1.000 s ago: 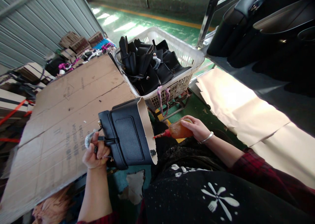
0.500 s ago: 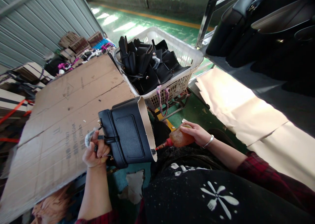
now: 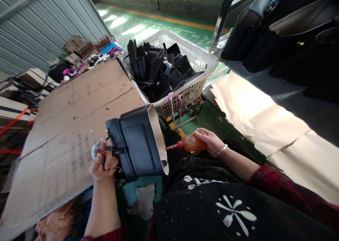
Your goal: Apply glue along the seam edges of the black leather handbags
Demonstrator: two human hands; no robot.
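Note:
My left hand [image 3: 102,164] is closed on the strap end of a black handbag [image 3: 137,144], held on its side with its tan open rim [image 3: 158,136] turned to the right. My right hand [image 3: 209,140] grips an amber squeeze bottle [image 3: 190,143] with a red nozzle. The nozzle tip sits just right of the bag's rim, about midway down, very near it; contact is unclear.
A white plastic basket [image 3: 197,59] full of black bags stands behind. A large flat cardboard sheet [image 3: 66,128] lies at the left. Brown paper [image 3: 254,113] covers a surface at the right under a shelf of black bags [image 3: 286,32]. Green floor beyond.
The bottle dipped toward the lower part of the bag's rim, then came back up to mid-rim. The left hand and bag hardly moved.

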